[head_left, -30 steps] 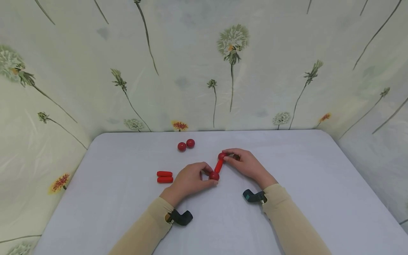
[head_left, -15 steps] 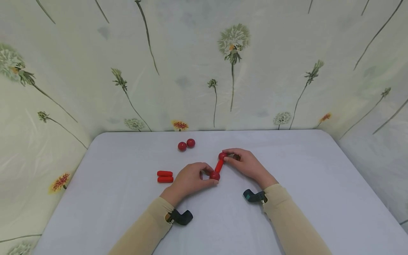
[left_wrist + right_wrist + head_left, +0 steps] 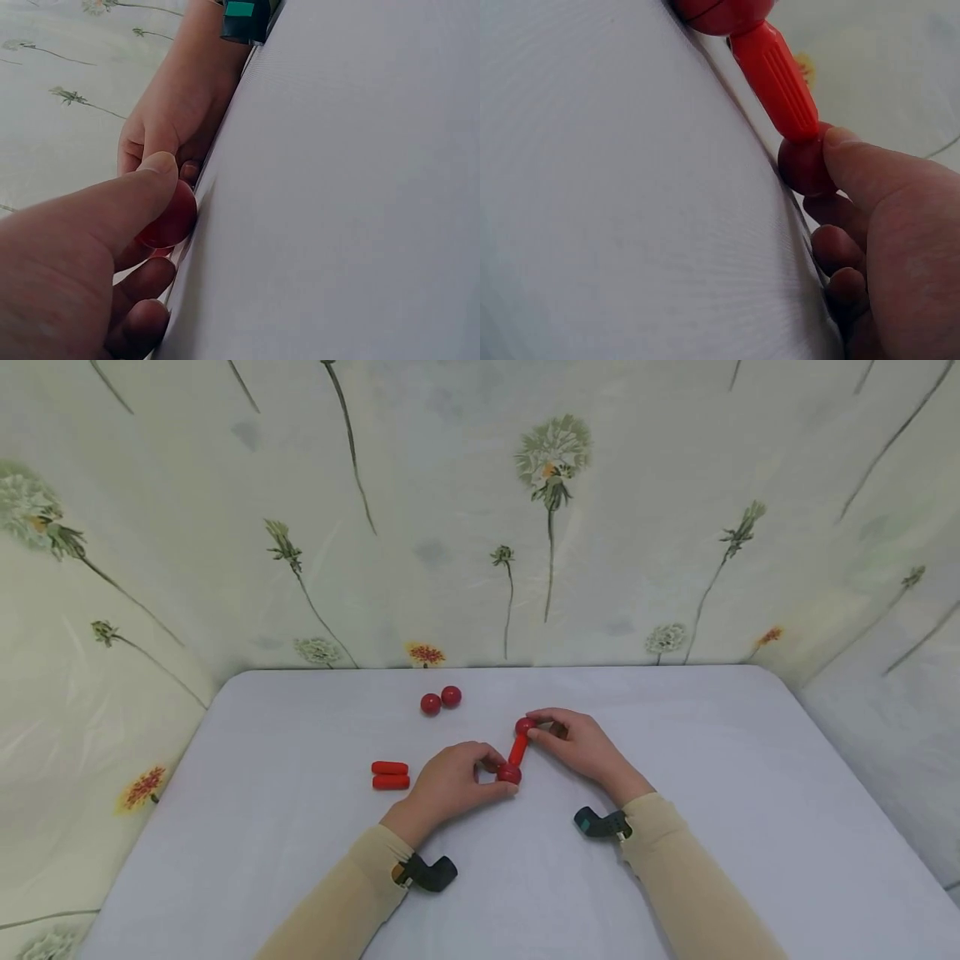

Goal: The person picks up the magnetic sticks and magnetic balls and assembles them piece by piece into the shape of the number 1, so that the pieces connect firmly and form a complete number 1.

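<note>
Between the two hands lies a red ridged rod with a dark red ball at each end. My left hand pinches the nearer ball between thumb and fingers; the left wrist view shows this ball under the thumb. With thumb and fingertips, my right hand holds the farther ball, which touches the rod's end in the right wrist view. Left of the left hand, two loose red rods lie side by side on the white table.
Two more red balls rest close together toward the back of the white-covered table. Behind it hangs a cloth printed with dandelions. Each wrist carries a dark camera mount.
Both hands keep their hold on the balls at the rod's ends. The whole head view has shifted very slightly; nothing else visibly moves.
</note>
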`<state>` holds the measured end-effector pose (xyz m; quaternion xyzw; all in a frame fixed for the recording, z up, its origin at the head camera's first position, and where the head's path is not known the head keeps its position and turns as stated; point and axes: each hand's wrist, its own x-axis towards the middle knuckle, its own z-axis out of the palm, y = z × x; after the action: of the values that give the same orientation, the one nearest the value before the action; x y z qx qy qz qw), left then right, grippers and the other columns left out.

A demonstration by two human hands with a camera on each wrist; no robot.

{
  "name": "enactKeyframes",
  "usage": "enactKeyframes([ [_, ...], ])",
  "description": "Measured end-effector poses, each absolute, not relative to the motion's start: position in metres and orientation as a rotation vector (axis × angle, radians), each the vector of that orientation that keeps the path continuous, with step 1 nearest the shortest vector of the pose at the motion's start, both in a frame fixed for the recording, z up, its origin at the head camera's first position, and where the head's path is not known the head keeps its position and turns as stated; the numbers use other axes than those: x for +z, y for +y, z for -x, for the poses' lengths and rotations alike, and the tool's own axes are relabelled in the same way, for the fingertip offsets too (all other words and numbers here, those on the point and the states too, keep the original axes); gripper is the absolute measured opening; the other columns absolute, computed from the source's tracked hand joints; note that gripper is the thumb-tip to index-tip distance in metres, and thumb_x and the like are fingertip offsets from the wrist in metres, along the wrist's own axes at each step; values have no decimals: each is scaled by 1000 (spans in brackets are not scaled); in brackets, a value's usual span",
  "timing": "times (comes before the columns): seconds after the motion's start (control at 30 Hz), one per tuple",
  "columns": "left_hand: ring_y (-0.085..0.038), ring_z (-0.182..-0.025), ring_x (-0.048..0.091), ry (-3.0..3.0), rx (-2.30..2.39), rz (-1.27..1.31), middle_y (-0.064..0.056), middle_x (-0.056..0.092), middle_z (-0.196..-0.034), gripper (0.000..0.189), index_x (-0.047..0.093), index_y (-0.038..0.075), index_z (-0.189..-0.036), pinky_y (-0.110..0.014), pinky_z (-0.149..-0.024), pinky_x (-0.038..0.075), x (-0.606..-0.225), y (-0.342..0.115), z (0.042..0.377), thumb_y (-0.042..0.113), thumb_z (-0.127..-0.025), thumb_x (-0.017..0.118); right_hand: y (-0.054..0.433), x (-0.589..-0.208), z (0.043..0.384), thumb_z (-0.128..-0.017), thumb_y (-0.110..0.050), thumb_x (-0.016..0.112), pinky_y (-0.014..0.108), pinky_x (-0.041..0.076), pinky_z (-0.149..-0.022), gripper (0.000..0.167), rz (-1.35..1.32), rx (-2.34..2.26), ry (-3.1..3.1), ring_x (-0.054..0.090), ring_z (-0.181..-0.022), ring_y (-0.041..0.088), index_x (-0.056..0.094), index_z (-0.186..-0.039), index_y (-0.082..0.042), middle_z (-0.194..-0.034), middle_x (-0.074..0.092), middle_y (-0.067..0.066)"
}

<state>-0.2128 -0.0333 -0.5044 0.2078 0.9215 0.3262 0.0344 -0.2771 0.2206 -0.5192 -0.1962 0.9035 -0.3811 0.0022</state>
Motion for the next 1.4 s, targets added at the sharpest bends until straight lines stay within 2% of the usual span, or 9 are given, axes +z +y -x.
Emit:
enactKeyframes([
  [0.2,-5,-83,55,2834,994,-646,17,64,-99,40,70,30,-107,-24,-72,48,-505,-33,213,60,-81,73,219,-519,275,-91,-50,66,36,47,-66,42,644,-1203,2860,55,-75,17,68,-125,-27,-95,65,-10],
  [0.8,-6,-81,55,2850,973,-628,17,61,-95,41,69,30,-109,-24,-69,48,-505,-33,215,58,-80,74,215,-517,275,-91,-48,68,37,49,-69,39,562,-1238,2854,58,-78,17,67,-123,-27,-98,67,-10],
  [0.97,-7,-80,55,2784,991,-613,14,62,-97,47,66,27,-115,-24,-68,49,-501,-36,214,55,-79,77,216,-521,275,-91,-50,67,36,49,-68,39,559,-1232,2860,58,-77,16,67,-122,-28,-97,67,-10],
  [1.17,-9,-82,57,2760,1020,-544,13,63,-103,46,65,27,-120,-26,-68,49,-487,-56,201,49,-82,77,215,-522,275,-90,-53,66,35,49,-70,41,557,-1212,2860,58,-78,15,67,-124,-29,-97,66,-11],
  [1.4,-10,-84,56,2816,1102,-422,11,65,-98,36,69,24,-115,-30,-70,49,-471,-99,182,41,-84,77,217,-518,275,-90,-53,65,35,49,-69,42,541,-1194,2871,56,-80,16,67,-124,-28,-95,65,-9],
])
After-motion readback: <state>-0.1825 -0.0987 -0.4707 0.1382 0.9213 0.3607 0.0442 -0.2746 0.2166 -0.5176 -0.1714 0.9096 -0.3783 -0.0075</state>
